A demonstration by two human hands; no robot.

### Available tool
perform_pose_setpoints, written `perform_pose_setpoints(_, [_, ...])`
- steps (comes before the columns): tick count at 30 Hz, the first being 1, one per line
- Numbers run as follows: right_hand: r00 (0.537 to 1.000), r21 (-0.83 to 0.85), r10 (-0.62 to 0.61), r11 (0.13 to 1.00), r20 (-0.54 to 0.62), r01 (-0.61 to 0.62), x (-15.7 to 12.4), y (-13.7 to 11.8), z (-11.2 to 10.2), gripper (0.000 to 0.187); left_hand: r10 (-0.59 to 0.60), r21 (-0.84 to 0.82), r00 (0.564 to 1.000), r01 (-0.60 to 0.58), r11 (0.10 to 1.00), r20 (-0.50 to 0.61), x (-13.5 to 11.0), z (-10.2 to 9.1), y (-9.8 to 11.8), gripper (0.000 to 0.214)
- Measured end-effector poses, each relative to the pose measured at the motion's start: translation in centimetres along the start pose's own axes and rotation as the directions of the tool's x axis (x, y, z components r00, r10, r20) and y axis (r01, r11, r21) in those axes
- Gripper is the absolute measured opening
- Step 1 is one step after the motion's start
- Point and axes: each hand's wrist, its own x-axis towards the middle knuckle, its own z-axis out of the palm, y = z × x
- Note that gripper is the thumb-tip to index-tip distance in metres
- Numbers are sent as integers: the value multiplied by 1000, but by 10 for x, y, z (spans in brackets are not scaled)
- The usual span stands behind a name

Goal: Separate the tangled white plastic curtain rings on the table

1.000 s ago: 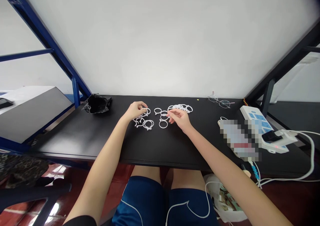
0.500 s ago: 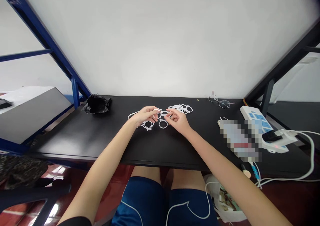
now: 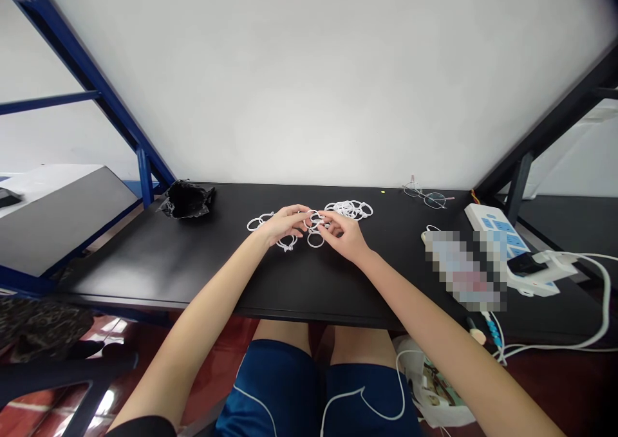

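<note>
Between my two hands a small white ring (image 3: 315, 216) is held just above the black table (image 3: 290, 282). My left hand (image 3: 288, 224) pinches its left side with thumb and forefinger, the other fingers loosely curled. At its right side my right hand (image 3: 342, 232) has thumb and fingertips closed on it. A loose white ring (image 3: 316, 239) lies on the table below the fingertips. More white rings (image 3: 255, 222) lie under and left of my left hand, partly hidden by it. Beyond my right hand sits a pile of white rings (image 3: 348, 210), overlapping one another.
A crumpled black plastic bag (image 3: 187, 200) stands open at the back left. Glasses (image 3: 433, 199) lie at the back right. Nearer on the right are a blurred phone (image 3: 458, 269), a white power strip (image 3: 497, 228) and white cables (image 3: 570, 345). A wall (image 3: 313, 83) closes the back.
My left hand has moved slightly right with its ring, and my right fingertips have closed in on it. Both hands now meet at the ring.
</note>
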Motion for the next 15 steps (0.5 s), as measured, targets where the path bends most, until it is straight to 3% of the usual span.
perform_pose_setpoints(15, [999,-52,18,998,-50,-21,1,6,-1,29,8,-88,999,-12,996,-42,2,-4,-2,35])
